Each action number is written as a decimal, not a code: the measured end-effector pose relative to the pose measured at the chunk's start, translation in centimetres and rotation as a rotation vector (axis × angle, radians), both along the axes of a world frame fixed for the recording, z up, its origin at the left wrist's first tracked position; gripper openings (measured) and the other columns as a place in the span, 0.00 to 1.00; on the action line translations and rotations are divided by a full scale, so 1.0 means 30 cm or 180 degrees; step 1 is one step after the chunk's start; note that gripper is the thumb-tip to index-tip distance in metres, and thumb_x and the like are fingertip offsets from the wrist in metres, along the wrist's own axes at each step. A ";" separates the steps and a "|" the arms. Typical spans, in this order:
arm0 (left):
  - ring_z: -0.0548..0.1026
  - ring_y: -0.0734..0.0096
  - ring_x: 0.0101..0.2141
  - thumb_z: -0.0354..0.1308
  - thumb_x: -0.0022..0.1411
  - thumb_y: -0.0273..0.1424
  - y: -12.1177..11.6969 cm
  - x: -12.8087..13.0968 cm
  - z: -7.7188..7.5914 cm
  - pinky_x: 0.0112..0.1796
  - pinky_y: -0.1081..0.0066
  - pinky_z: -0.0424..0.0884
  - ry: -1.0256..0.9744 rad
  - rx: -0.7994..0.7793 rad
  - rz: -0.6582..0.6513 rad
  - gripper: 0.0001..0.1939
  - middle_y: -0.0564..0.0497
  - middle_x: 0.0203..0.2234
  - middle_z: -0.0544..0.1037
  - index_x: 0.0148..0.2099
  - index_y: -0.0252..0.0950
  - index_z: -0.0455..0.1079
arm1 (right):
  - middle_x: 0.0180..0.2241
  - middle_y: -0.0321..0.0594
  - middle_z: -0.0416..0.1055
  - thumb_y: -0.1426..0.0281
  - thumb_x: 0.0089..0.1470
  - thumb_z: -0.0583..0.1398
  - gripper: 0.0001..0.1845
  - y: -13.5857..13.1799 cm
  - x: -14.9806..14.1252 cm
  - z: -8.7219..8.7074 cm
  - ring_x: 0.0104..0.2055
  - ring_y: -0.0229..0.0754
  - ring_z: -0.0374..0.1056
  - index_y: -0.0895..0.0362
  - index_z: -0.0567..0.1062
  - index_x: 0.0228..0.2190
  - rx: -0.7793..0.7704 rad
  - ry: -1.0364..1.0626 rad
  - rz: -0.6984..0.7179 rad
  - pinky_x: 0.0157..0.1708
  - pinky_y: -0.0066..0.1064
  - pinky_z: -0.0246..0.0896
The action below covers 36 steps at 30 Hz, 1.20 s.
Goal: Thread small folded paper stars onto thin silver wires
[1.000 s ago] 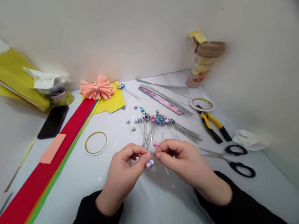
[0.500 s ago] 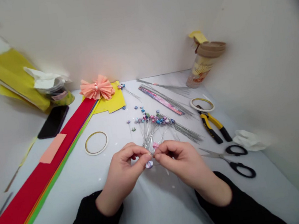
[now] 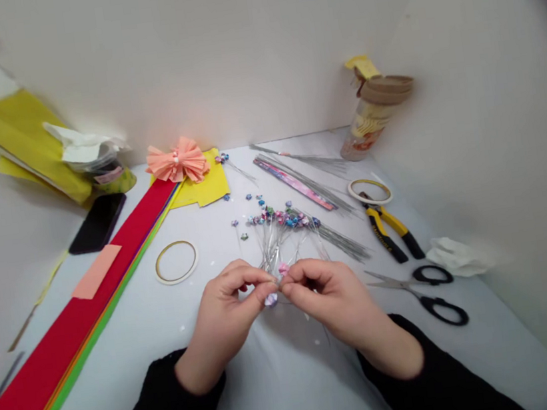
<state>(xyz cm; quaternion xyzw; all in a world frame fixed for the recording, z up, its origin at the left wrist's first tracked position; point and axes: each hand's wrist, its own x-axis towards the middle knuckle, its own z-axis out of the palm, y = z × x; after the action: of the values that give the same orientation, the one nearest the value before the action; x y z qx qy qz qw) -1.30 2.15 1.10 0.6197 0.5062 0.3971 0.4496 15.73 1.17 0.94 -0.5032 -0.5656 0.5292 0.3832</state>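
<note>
My left hand and my right hand meet at the fingertips over the table, both pinched closed on thin wire. Just under the left fingertips shows a lilac paper star. A pink paper star sits at the right fingertips. The fingers hide most of the wire, so I cannot tell how it runs between the stars. Right behind my hands lies a pile of small folded stars on wire stems, in blue, pink and green. Some single stars, such as a green one, lie left of the pile.
Scissors, yellow-black pliers and a tape roll lie right; another tape roll lies left. Farther left are red paper strips, a phone and a peach paper bow. A cup stands back right, beyond loose wires.
The lilac and pink stars have shifted very slightly left with my fingertips. Both hands keep their pinch, and the things on the table stay where they were.
</note>
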 end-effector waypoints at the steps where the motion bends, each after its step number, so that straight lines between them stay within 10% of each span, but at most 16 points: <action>1: 0.71 0.71 0.27 0.62 0.53 0.28 0.000 0.001 0.001 0.30 0.71 0.64 0.0007 -0.0003 -0.0011 0.04 0.52 0.22 0.74 0.27 0.36 0.76 | 0.20 0.33 0.66 0.68 0.48 0.59 0.07 0.000 0.000 -0.001 0.23 0.34 0.59 0.57 0.72 0.22 0.0005 -0.0015 0.0010 0.23 0.26 0.56; 36: 0.73 0.72 0.36 0.64 0.54 0.20 0.001 -0.020 -0.026 0.40 0.73 0.69 -0.0372 0.0932 -0.0261 0.12 0.53 0.29 0.77 0.35 0.44 0.79 | 0.19 0.31 0.66 0.74 0.46 0.58 0.05 -0.012 -0.005 0.028 0.22 0.33 0.60 0.56 0.70 0.21 0.0647 -0.0161 -0.0117 0.23 0.24 0.55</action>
<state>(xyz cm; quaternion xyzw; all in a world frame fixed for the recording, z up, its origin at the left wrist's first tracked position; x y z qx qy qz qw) -1.90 2.17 0.32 0.6746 0.3902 0.4833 0.3989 15.58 0.82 1.78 -0.4853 -0.6165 0.4492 0.4275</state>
